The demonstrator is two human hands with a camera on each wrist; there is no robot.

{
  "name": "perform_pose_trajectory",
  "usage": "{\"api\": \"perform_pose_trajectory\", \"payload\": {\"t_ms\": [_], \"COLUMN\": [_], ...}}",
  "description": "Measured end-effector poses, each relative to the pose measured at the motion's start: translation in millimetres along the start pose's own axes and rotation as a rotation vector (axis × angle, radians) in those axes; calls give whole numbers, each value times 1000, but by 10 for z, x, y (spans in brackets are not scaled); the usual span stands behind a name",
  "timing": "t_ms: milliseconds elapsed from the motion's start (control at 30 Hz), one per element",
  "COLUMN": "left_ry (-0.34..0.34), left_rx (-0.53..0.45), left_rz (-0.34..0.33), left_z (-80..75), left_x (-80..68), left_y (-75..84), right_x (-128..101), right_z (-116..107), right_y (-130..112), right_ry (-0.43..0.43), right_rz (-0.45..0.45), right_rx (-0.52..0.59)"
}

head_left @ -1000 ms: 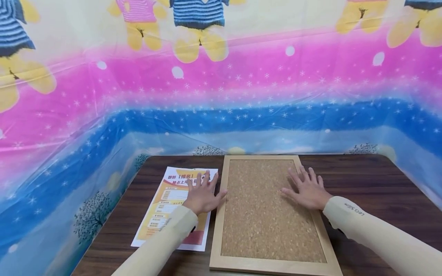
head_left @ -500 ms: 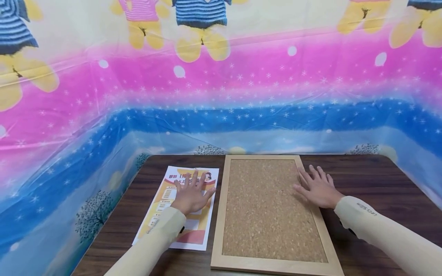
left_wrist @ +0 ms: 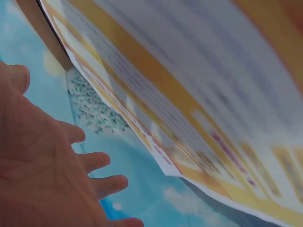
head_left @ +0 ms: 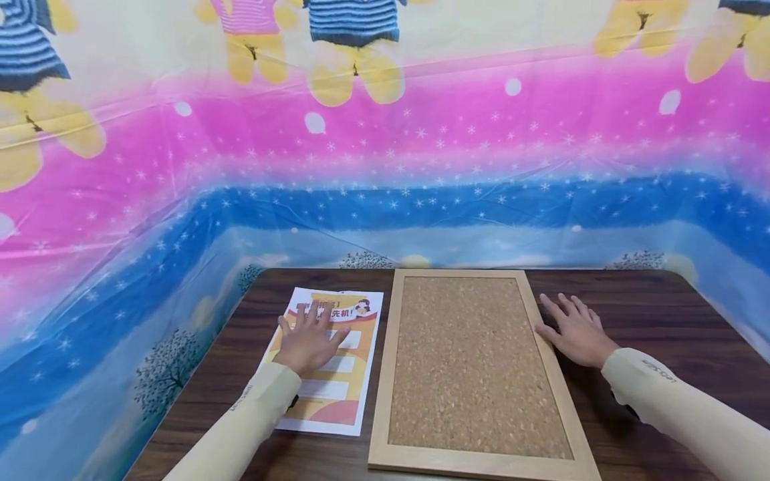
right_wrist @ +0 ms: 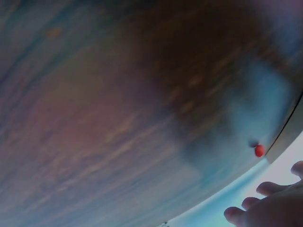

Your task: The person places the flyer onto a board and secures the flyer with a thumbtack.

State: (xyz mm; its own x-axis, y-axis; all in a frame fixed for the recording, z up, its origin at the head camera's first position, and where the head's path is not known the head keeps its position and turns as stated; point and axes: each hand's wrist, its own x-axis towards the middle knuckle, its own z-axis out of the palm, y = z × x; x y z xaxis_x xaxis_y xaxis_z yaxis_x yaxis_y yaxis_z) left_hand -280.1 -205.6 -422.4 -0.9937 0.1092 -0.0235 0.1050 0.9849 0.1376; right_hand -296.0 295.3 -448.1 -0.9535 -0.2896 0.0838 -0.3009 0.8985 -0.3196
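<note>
My left hand, fingers straight and spread, hovers over a printed poster sheet with orange and yellow bands. In the left wrist view a gap shows between the palm and the sheet. To the poster's right lies a cork board in a pale wooden frame. My right hand is spread beside the board's right edge, its thumb overlapping the frame in the head view. Nothing is held in either hand. Fingers of the right hand show at the corner of the right wrist view.
Both flat things lie on a dark wood-grain table. Behind and to the left hangs a printed cloth with pink and blue bands. A small red round thing sits near the board's frame in the right wrist view.
My left hand has moved left, from the gap between poster and board to over the poster. The right hand has moved right, off the cork to beside the frame.
</note>
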Motion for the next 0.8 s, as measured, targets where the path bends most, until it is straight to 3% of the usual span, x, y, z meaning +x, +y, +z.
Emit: {"api": "perform_pose_trajectory", "payload": {"t_ms": [333,800], "left_ry": [18,86], "left_rx": [-17,-6], "left_rz": [-57,-142], "left_z": [-84,-161], "left_x": [-16,-52], "left_y": [-304,-532], "right_x": [-28,-15], "right_z": [-70,-74], "right_y": [108,195], "right_ry": [36,113], "right_rz": [-60,-72], "right_rx": [-5,-79]}}
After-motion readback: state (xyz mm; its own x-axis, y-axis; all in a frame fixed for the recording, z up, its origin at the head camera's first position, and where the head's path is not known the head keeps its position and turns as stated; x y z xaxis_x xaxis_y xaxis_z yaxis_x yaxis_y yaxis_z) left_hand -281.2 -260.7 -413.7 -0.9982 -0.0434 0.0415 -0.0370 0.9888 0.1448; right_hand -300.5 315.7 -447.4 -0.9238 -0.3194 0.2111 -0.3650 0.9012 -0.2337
